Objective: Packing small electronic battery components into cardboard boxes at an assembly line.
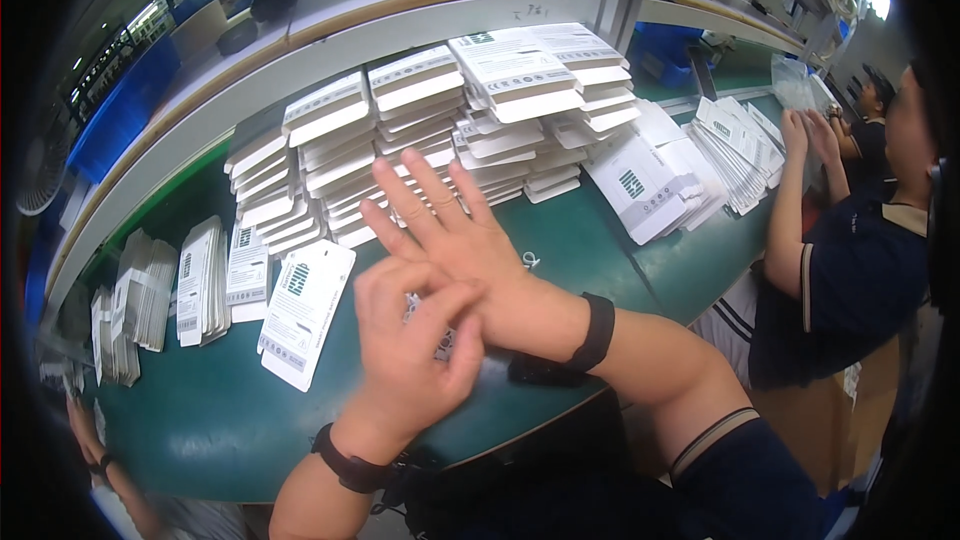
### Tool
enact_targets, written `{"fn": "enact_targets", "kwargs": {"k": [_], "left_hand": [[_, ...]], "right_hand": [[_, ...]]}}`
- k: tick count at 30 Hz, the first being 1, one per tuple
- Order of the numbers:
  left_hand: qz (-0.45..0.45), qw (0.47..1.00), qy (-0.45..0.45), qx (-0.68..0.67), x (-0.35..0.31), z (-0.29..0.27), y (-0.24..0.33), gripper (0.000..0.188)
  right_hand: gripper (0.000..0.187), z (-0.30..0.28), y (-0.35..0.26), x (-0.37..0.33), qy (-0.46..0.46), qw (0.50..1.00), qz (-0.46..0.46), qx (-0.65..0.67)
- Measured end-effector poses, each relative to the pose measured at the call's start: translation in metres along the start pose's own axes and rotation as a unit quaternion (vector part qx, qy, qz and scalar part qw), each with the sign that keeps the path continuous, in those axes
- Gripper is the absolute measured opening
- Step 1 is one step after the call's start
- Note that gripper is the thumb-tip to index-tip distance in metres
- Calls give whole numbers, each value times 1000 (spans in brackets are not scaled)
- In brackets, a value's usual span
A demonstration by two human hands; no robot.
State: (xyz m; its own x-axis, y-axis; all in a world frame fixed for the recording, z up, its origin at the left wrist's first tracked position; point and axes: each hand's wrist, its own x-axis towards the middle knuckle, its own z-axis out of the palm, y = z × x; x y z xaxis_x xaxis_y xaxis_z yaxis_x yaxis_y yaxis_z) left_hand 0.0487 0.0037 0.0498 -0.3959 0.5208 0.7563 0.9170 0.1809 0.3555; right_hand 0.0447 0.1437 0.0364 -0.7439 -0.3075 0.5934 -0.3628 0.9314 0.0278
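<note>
My right hand [455, 240] reaches over the green table with its fingers spread and nothing in them, palm down. Just below it, my left hand [410, 340] is curled, its fingertips close to or touching the base of my right hand. Small pale bits show between the left fingers; whether they are held or lie behind, I cannot make out. Each wrist wears a dark band. To the left of my hands lies a flat white carton [308, 315] with green and grey print. Beyond them rise stacked flattened cartons [415, 90].
More upright bundles of cartons [203, 280] stand at the left. A fanned pile of cartons [735, 145] lies at the right, near another person [850, 270] at the same table [560, 250]. A raised shelf [400, 0] with blue bins [125, 110] runs along the back.
</note>
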Motion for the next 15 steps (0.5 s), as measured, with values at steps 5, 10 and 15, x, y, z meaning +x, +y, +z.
{"fn": "enact_targets", "kwargs": {"k": [5, 10, 15], "left_hand": [[37, 999, 1, -1, -6, 4, 9, 34], [3, 999, 33, 20, -2, 2, 6, 36], [-42, 997, 60, 16, 0, 1, 3, 35]], "right_hand": [[57, 4, 0, 4, 58, 997, 15, -40], [60, -5, 0, 4, 51, 997, 27, -41], [66, -11, 1, 3, 48, 999, 18, -4]]}}
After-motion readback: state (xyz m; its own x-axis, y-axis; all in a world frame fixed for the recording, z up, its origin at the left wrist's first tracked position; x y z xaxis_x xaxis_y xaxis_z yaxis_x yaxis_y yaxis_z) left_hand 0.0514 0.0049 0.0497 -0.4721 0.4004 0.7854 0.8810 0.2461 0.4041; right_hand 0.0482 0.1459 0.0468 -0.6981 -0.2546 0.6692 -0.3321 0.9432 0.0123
